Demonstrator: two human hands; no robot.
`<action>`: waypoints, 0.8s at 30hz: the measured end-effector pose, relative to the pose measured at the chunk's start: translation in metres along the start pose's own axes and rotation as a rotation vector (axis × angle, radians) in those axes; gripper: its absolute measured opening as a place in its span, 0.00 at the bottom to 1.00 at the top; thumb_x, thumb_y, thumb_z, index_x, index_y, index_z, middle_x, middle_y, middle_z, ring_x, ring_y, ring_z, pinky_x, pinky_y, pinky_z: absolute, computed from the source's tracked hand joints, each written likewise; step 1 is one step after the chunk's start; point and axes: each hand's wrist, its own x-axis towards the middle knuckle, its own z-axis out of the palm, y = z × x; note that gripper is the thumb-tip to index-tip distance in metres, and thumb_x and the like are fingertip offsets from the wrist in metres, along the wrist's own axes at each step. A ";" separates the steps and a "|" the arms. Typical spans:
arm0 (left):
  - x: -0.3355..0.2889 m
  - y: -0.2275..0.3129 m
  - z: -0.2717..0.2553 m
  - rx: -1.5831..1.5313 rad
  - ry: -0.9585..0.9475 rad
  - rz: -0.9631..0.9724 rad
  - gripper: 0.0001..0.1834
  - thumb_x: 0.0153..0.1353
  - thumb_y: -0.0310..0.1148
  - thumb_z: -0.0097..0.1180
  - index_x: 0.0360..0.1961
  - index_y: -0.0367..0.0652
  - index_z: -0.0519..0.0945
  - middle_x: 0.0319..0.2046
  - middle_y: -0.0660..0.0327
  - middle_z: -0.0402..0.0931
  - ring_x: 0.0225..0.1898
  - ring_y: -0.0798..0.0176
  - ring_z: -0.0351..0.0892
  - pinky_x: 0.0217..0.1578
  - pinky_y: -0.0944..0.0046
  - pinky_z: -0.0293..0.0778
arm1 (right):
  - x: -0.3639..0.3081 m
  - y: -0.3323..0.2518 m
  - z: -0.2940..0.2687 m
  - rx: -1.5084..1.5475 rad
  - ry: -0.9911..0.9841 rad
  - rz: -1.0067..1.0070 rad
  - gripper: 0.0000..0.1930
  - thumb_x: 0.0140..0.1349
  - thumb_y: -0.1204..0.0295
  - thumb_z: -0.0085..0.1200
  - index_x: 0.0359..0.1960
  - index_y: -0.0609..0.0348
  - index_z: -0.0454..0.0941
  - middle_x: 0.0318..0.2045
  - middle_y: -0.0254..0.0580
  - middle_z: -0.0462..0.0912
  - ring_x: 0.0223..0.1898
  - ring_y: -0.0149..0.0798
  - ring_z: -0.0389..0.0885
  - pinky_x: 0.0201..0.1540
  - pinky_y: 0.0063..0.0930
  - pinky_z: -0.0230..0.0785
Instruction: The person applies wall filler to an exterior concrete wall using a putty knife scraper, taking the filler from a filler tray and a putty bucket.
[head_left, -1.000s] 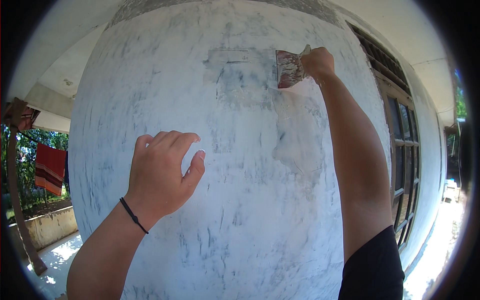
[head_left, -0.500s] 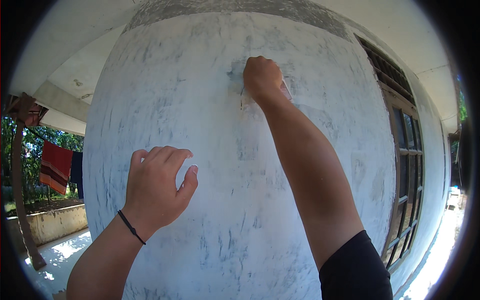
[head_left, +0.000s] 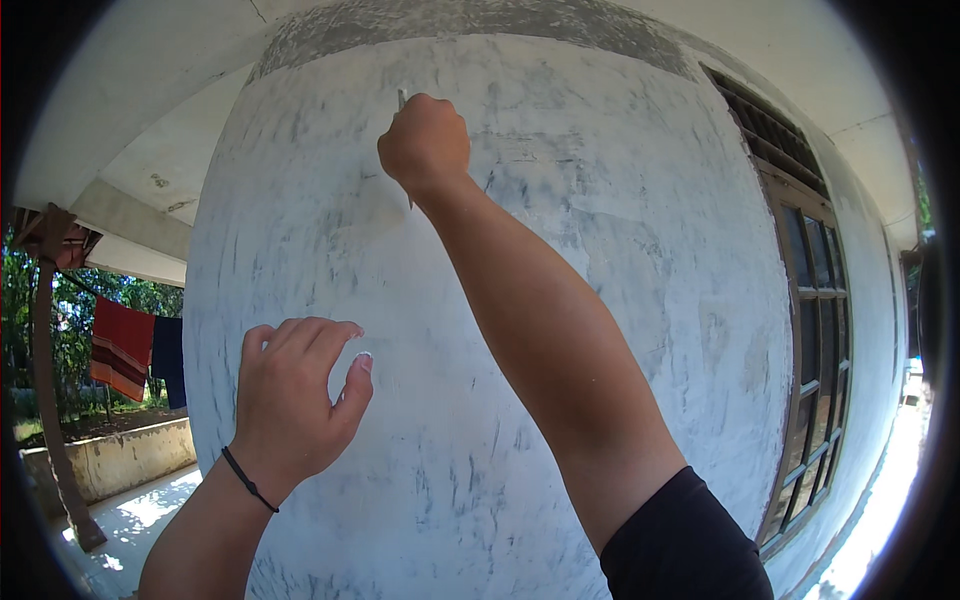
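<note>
High on the patchy white and grey wall (head_left: 440, 400), my right hand (head_left: 426, 142) is closed in a fist round a thin, flat scraper (head_left: 402, 98). Only narrow ends of it show, above and below the fist; its face and grip are hidden by my fingers. The scraper is against the wall or very near it. Lower and to the left, my left hand (head_left: 300, 395) hangs in front of the wall with nothing in it. Its fingers are bent, the thumb stands apart, and white residue marks the fingertips. A dark cord circles that wrist.
To the right is a barred window (head_left: 815, 350) with a dark vent above it. A rough grey band (head_left: 480, 18) tops the wall. At left stand a leaning post (head_left: 58, 400), a hanging red striped cloth (head_left: 122, 345) and a low wall (head_left: 130, 458).
My right hand has swept left and slightly up across the wall with the scraper. The left hand keeps its bent pose and sits slightly lower and further left in view.
</note>
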 end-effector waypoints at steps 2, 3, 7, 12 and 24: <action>0.002 0.002 0.003 -0.017 -0.007 0.011 0.12 0.58 0.35 0.52 0.39 0.39 0.79 0.37 0.56 0.80 0.42 0.58 0.77 0.46 0.54 0.62 | 0.009 0.026 -0.019 0.161 0.063 0.135 0.09 0.53 0.76 0.53 0.34 0.65 0.81 0.38 0.55 0.82 0.42 0.51 0.82 0.44 0.36 0.76; 0.003 0.004 0.005 -0.033 -0.010 0.022 0.12 0.58 0.35 0.52 0.39 0.39 0.79 0.37 0.56 0.80 0.42 0.59 0.77 0.46 0.55 0.62 | 0.018 0.049 -0.029 0.215 0.091 0.190 0.09 0.53 0.75 0.53 0.34 0.67 0.80 0.38 0.57 0.82 0.42 0.53 0.82 0.45 0.37 0.76; 0.010 0.011 0.019 -0.061 -0.005 0.050 0.12 0.58 0.35 0.52 0.39 0.39 0.79 0.36 0.57 0.80 0.41 0.60 0.77 0.46 0.55 0.62 | 0.046 0.168 -0.078 -0.109 0.155 0.243 0.14 0.50 0.69 0.54 0.33 0.70 0.81 0.37 0.60 0.82 0.44 0.53 0.81 0.47 0.34 0.73; 0.012 0.019 0.031 -0.080 0.034 0.083 0.11 0.59 0.34 0.53 0.39 0.40 0.79 0.36 0.58 0.80 0.41 0.60 0.77 0.46 0.55 0.62 | 0.048 0.238 -0.138 -0.328 0.159 0.289 0.16 0.51 0.67 0.50 0.34 0.69 0.81 0.36 0.58 0.83 0.42 0.52 0.82 0.47 0.35 0.73; 0.018 0.041 0.039 -0.101 0.018 0.085 0.11 0.58 0.35 0.53 0.38 0.40 0.79 0.35 0.58 0.80 0.40 0.61 0.77 0.46 0.55 0.62 | 0.038 0.152 -0.091 -0.621 0.274 -0.217 0.09 0.57 0.76 0.47 0.36 0.53 0.80 0.34 0.46 0.83 0.39 0.50 0.82 0.42 0.42 0.76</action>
